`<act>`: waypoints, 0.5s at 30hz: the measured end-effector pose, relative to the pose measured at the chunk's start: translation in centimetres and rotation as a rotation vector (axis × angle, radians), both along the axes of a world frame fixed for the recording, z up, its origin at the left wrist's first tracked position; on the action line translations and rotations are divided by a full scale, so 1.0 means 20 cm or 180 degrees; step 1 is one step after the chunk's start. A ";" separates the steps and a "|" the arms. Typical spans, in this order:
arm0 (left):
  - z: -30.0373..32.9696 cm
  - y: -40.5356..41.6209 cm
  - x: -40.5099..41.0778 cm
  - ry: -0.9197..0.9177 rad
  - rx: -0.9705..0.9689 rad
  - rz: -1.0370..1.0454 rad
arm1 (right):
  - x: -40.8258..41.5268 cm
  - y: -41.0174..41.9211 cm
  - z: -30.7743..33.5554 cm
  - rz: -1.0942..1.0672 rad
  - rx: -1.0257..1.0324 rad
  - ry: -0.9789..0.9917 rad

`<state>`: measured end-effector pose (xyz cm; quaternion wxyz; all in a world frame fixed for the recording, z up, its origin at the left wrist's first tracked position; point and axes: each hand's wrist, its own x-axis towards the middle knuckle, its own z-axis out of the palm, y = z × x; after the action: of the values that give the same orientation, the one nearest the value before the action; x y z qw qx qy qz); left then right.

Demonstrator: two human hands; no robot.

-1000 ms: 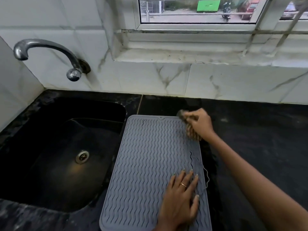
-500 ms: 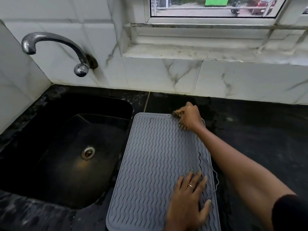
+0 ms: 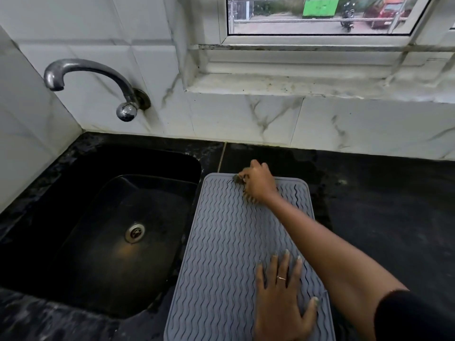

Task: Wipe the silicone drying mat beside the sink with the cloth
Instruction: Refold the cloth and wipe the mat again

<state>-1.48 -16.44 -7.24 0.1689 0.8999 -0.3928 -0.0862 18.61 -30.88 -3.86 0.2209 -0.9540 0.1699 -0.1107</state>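
Home kitchen, black stone counter (image 3: 381,193), inset sink (image 3: 103,217), wall tap (image 3: 98,80), marble-look tiles (image 3: 246,116), street-facing window (image 3: 320,16)

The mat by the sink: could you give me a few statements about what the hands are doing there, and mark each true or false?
1. The right hand holds the cloth at the far edge of the mat. True.
2. The left hand grips the tap. False: it lies flat on the near part of the mat, fingers spread.
3. The mat lies inside the sink. False: it lies on the dark counter, right of the sink.
4. The left hand wears a ring. True.
5. Water is running from the tap. False: none is visible.
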 end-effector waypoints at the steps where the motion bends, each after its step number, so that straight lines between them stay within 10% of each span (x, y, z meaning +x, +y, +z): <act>1: 0.02 0.00 0.03 0.0054 -0.0143 0.0077 | 0.05 -0.02 0.04 -0.0041 0.0348 0.0201; 6: 0.07 -0.04 0.45 0.0178 -0.0861 0.0843 | 0.02 -0.10 0.22 0.0441 0.0828 0.0611; 15: -0.02 0.07 0.97 0.0008 0.0247 0.0477 | -0.05 0.01 -0.02 0.0167 -0.0355 0.0312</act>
<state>17.91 -15.07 -7.68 0.1404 0.9325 -0.3204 -0.0896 17.68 -30.63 -4.20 0.1617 -0.9732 0.1490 -0.0672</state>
